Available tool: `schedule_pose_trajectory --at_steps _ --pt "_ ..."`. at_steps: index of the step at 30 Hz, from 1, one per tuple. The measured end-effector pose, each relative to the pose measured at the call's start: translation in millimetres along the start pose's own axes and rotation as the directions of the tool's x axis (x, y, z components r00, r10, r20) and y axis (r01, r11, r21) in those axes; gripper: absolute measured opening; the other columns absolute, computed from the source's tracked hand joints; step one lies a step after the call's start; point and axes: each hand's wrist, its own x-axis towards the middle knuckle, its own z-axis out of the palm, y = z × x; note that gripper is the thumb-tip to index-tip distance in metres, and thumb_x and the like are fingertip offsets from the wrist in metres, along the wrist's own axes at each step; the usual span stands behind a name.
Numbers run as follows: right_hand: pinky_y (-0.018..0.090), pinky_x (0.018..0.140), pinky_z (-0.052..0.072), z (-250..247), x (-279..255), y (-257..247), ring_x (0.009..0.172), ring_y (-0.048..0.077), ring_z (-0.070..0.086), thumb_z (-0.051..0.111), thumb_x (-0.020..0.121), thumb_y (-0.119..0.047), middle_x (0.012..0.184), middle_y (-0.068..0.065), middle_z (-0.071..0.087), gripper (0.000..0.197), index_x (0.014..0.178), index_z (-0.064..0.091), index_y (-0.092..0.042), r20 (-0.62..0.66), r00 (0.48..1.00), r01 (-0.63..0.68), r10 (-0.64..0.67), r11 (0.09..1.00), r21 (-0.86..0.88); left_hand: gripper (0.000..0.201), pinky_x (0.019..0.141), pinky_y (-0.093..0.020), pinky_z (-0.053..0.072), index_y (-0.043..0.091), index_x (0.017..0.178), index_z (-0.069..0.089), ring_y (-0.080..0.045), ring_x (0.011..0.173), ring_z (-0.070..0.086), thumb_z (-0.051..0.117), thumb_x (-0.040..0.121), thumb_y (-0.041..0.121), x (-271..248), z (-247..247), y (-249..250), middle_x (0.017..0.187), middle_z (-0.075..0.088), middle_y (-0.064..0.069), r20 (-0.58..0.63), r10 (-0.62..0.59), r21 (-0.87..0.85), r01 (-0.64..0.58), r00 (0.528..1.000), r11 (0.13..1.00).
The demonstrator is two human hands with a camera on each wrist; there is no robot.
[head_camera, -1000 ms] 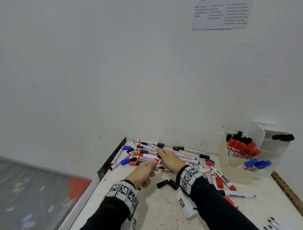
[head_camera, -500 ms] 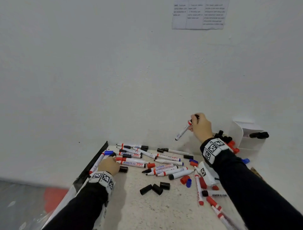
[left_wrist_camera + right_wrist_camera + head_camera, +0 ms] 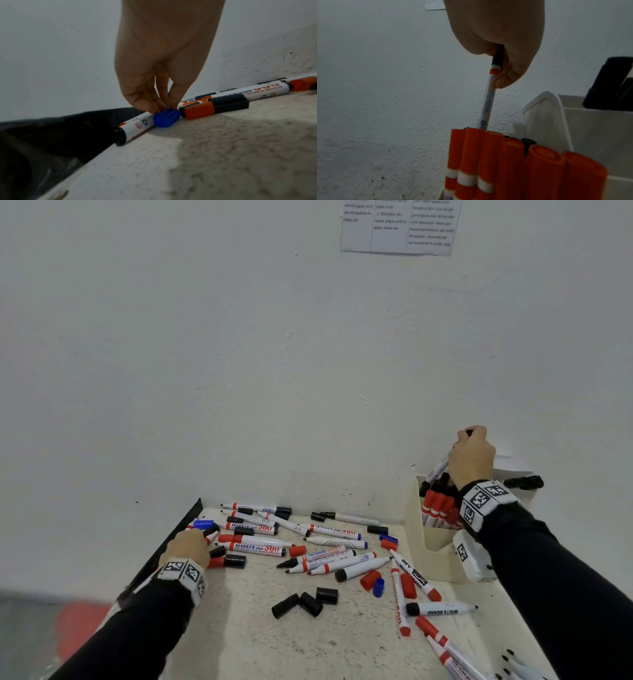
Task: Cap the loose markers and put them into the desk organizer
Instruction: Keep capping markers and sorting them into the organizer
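Note:
My right hand (image 3: 470, 440) grips a white marker with a black cap (image 3: 437, 470) near its top. The marker's lower end dips into the cream desk organizer (image 3: 416, 542), behind a row of red-capped markers (image 3: 505, 155). In the right wrist view the hand (image 3: 500, 75) pinches the marker (image 3: 488, 102) just under the cap. My left hand (image 3: 191, 546) is at the table's left edge, its fingertips (image 3: 147, 106) pinching a loose blue cap (image 3: 166, 117) that lies on the table. Several loose markers (image 3: 274, 537) lie between the hands.
Three black caps (image 3: 308, 602) and red and blue caps (image 3: 371, 582) lie mid-table. More uncapped markers (image 3: 442, 609) lie front right. A black bag (image 3: 51, 135) hangs off the left edge. The wall stands just behind. Black markers (image 3: 522, 482) fill the organizer's upper compartment.
My right hand lifted the black-capped marker from the pile and carried it right, down into the organizer. My left hand moved left to the blue cap at the table edge.

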Motion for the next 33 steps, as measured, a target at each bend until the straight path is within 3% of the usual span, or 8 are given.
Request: schedule_pose_trajectory --at_steps 5,8,10,12,15,22,28,33 --pt "0.039 0.085 0.039 5.0 -4.0 -3.2 0.109 0.038 0.05 0.035 0.1 -0.017 0.119 0.026 0.052 0.03 0.119 0.048 0.003 0.127 0.991 -0.016 0.032 0.992 -0.121 0.015 0.087 -0.028 0.047 0.013 0.105 0.053 -0.016 0.087 0.051 0.048 0.093 0.02 -0.7 0.5 1.5 0.108 0.058 -0.006 -0.002 0.039 0.029 -0.039 0.999 0.999" --pt "0.037 0.093 0.034 12.1 -9.0 -0.7 0.115 0.037 0.044 0.04 0.098 -0.009 0.124 0.025 0.048 0.029 0.12 0.051 0.006 0.224 0.975 0.046 -0.001 0.979 -0.199 0.018 0.086 -0.029 0.049 0.016 0.095 0.055 -0.015 0.084 0.052 0.054 0.091 0.033 -2.5 0.3 1.9 0.093 0.055 -0.002 0.011 0.055 0.028 -0.055 0.998 0.998" --pt "0.036 0.084 0.038 17.0 -11.5 4.7 0.108 0.037 0.05 0.044 0.096 -0.007 0.115 0.025 0.053 0.026 0.12 0.047 0.003 0.216 0.976 0.054 -0.017 0.985 -0.163 0.02 0.087 -0.029 0.049 0.016 0.093 0.055 -0.016 0.087 0.056 0.055 0.09 0.035 -1.9 1.4 1.1 0.093 0.057 -0.001 0.011 0.068 0.016 -0.068 0.998 0.998" --pt "0.032 0.07 0.039 21.9 -13.1 11.5 0.091 0.035 0.056 0.044 0.095 -0.005 0.099 0.023 0.058 0.018 0.113 0.045 -0.003 0.214 0.977 0.038 -0.009 0.991 -0.131 0.018 0.089 -0.029 0.049 0.015 0.1 0.054 -0.017 0.093 0.056 0.055 0.09 0.03 -2.7 -0.7 -0.6 0.105 0.059 -0.005 0.007 0.056 0.006 -0.056 0.998 0.998" --pt "0.031 0.068 0.04 27.4 -12.2 21.0 0.078 0.03 0.052 0.046 0.094 -0.007 0.096 0.023 0.061 0.003 0.095 0.048 -0.009 0.255 0.967 0.028 0.025 0.979 -0.201 0.021 0.09 -0.027 0.048 0.012 0.11 0.057 -0.016 0.091 0.055 0.056 0.09 0.019 2.1 -1.3 -5.0 0.109 0.06 -0.007 -0.012 0.041 -0.042 -0.042 0.999 0.998" --pt "0.036 0.079 0.046 36.1 -15.4 28.1 0.097 0.036 0.057 0.047 0.093 -0.02 0.098 0.02 0.065 0.023 0.096 0.06 -0.001 0.339 0.937 0.061 0.086 0.914 -0.401 0.026 0.088 -0.031 0.047 0.009 0.114 0.06 -0.024 0.101 0.058 0.059 0.088 0.011 -2.3 -6.0 -7.2 0.114 0.06 -0.011 -0.1 0.027 -0.244 -0.051 0.995 0.968" --pt "0.035 0.086 0.044 39.5 -18.9 28.7 0.108 0.035 0.054 0.051 0.093 -0.022 0.109 0.017 0.064 0.025 0.106 0.062 -0.003 0.375 0.925 0.169 0.056 0.825 -0.539 0.03 0.087 -0.031 0.043 0.004 0.115 0.06 -0.028 0.104 0.057 0.06 0.086 0.005 -3.4 -15.4 -6.6 0.116 0.061 -0.017 -0.206 -0.013 -0.464 -0.086 0.978 0.882" --pt "0.034 0.088 0.041 40.7 -20.0 30.9 0.106 0.034 0.054 0.047 0.096 -0.02 0.11 0.015 0.064 0.024 0.105 0.062 -0.004 0.354 0.935 0.207 0.009 0.797 -0.568 0.028 0.089 -0.03 0.041 0.007 0.117 0.059 -0.027 0.106 0.055 0.057 0.089 0.01 -8.2 -11.8 -9.4 0.123 0.054 -0.018 -0.114 0.026 -0.457 -0.075 0.993 0.886"
